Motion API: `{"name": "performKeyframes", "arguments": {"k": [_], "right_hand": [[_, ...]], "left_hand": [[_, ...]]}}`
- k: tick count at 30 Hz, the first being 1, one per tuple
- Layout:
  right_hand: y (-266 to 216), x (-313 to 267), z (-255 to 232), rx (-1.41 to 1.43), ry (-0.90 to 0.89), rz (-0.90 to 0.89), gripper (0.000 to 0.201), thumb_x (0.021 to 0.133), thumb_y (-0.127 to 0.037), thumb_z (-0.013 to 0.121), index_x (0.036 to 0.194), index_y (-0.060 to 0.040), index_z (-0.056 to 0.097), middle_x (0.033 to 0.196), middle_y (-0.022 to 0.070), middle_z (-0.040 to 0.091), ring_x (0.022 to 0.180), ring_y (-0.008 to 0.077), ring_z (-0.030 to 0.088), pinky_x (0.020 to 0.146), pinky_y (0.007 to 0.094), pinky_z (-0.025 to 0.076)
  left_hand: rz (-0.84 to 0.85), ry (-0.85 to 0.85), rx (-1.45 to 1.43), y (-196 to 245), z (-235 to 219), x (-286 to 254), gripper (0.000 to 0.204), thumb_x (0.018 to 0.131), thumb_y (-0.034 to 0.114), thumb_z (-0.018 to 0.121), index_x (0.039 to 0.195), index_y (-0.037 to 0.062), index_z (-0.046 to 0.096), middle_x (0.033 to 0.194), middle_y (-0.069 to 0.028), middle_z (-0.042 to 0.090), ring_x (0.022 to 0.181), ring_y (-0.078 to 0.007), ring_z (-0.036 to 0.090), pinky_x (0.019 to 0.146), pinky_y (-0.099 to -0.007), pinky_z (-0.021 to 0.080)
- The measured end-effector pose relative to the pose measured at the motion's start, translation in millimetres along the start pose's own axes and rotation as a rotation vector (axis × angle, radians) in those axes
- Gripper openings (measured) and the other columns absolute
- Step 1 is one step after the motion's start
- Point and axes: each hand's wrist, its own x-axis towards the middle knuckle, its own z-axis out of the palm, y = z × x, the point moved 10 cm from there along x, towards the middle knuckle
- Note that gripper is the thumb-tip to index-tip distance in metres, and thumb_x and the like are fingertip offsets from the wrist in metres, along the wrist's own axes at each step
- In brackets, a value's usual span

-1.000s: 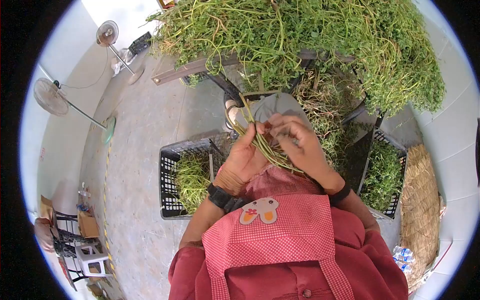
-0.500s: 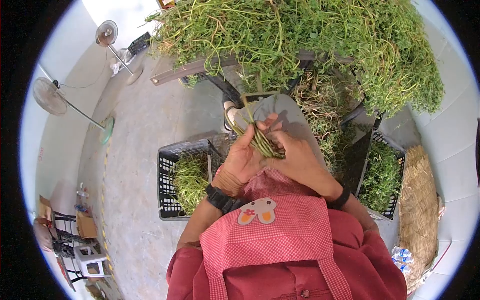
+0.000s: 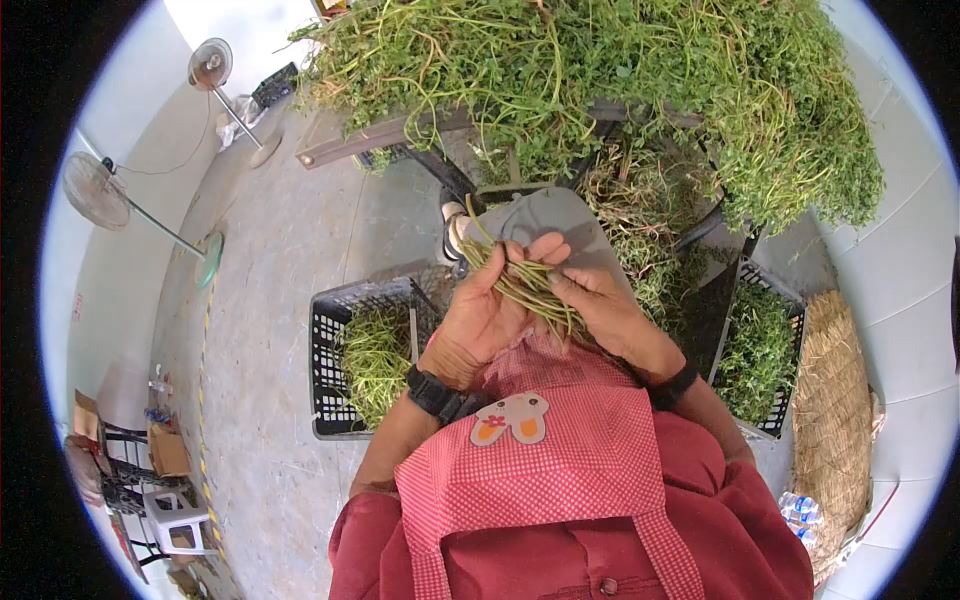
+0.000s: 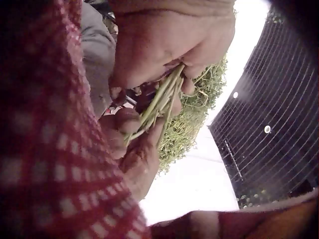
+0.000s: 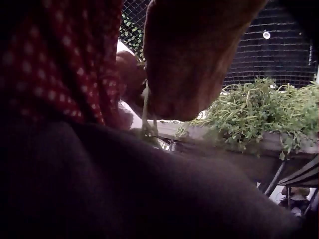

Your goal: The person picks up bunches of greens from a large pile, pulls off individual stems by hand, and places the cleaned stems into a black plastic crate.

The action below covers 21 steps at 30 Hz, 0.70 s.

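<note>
A small bundle of thin green stems (image 3: 535, 292) lies across both hands above the lap. My left hand (image 3: 478, 318) grips it, thumb on top; in the left wrist view the stems (image 4: 162, 102) come out from under that hand (image 4: 172, 42). From the other side, my right hand (image 3: 618, 318) holds the bundle's lower right part, its thumb laid over the stems and its fingers mostly hidden beneath. The right wrist view has the right hand (image 5: 192, 59) dark and close, a few pale stems (image 5: 145, 107) beside it.
Leafy green stalks (image 3: 600, 70) are heaped on the table (image 3: 380, 138) ahead. Black crates stand left (image 3: 325, 365) and right (image 3: 790, 375), both holding greens. Dry stalks (image 3: 640, 200) lie below the table. Two standing fans (image 3: 97, 190) are at the far left, a straw mat (image 3: 832, 430) at right.
The right hand, blurred over the bundle at first, came down over its lower end and now has its thumb on the stems. The left hand keeps its grip, and its fingertips now show more.
</note>
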Motion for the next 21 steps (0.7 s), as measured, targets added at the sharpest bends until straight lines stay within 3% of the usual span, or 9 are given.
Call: {"name": "performKeyframes", "arguments": {"k": [6,7,8,10,12,16,19,21], "right_hand": [[-0.9,-3.1,-8.8,-0.087,-0.013,0.024,0.029,0.096,-0.028,0.049,0.087,-0.0017,0.057,0.064,0.0002,0.053,0.050,0.0065,0.049,0.045,0.0204,0.041],[-2.0,-2.6,-13.0,-0.089,-0.014,0.022,0.029,0.096,-0.028,0.049,0.087,-0.0017,0.057,0.064,0.0002,0.053,0.050,0.0065,0.049,0.045,0.0204,0.041],[-5.4,-2.4,-15.6,-0.196,-0.027,-0.005,0.027,0.096,-0.026,0.049,0.090,-0.0012,0.058,0.064,-0.0005,0.052,0.050,0.0057,0.047,0.045,0.0198,0.040],[-8.1,-0.5,-17.3,-0.306,-0.049,-0.036,0.025,0.095,-0.024,0.050,0.093,-0.0007,0.058,0.065,-0.0012,0.051,0.049,0.0049,0.046,0.044,0.0193,0.039],[-15.3,-2.1,-40.0,-0.289,0.171,-0.095,0.023,0.093,-0.022,0.054,0.094,-0.0002,0.059,0.063,-0.0022,0.049,0.048,0.0043,0.044,0.043,0.0203,0.037],[-13.2,-1.7,-57.8,-0.119,0.240,-0.122,0.022,0.090,-0.021,0.059,0.084,-0.0010,0.060,0.060,-0.0015,0.050,0.048,0.0049,0.046,0.042,0.0207,0.037],[-8.2,-0.8,-63.0,-0.112,0.280,-0.094,0.023,0.091,-0.021,0.058,0.096,0.0019,0.061,0.062,-0.0019,0.049,0.048,0.0052,0.045,0.043,0.0209,0.038],[-8.7,-1.1,-59.0,-0.221,0.262,-0.081,0.022,0.091,-0.019,0.057,0.096,0.0019,0.062,0.063,-0.0018,0.051,0.048,0.0049,0.046,0.043,0.0204,0.038]], "left_hand": [[0.133,0.061,-0.046,30.6,-12.7,-4.0,0.024,0.096,0.028,0.042,0.098,0.0070,0.054,0.133,-0.0158,0.047,0.130,-0.0311,0.036,0.107,-0.0509,0.031],[0.174,0.088,-0.106,38.4,-17.0,-5.1,0.024,0.097,0.028,0.042,0.098,0.0066,0.054,0.133,-0.0162,0.047,0.130,-0.0306,0.036,0.106,-0.0523,0.031],[0.208,0.158,-0.156,44.3,-24.4,-9.4,0.030,0.099,0.030,0.033,0.094,0.0061,0.050,0.131,-0.0184,0.047,0.127,-0.0322,0.040,0.104,-0.0546,0.034],[0.260,0.204,-0.197,55.8,-35.7,-13.9,0.030,0.099,0.030,0.032,0.094,0.0062,0.050,0.131,-0.0181,0.047,0.127,-0.0321,0.040,0.104,-0.0547,0.034],[0.328,0.236,-0.253,68.7,-45.3,-18.8,0.031,0.100,0.029,0.030,0.093,0.0054,0.048,0.130,-0.0176,0.049,0.126,-0.0318,0.042,0.105,-0.0537,0.034],[0.372,0.229,-0.280,80.2,-55.2,-23.4,0.031,0.100,0.028,0.030,0.092,0.0045,0.049,0.126,-0.0180,0.052,0.124,-0.0314,0.044,0.105,-0.0531,0.034],[0.380,0.236,-0.323,81.0,-45.1,-26.0,0.030,0.100,0.026,0.031,0.090,0.0036,0.049,0.127,-0.0195,0.051,0.125,-0.0317,0.043,0.107,-0.0538,0.031],[0.408,0.414,-0.221,81.3,-44.8,-34.1,0.026,0.099,0.023,0.036,0.090,0.0035,0.051,0.098,-0.0112,0.062,0.095,-0.0244,0.059,0.092,-0.0413,0.044]]}}
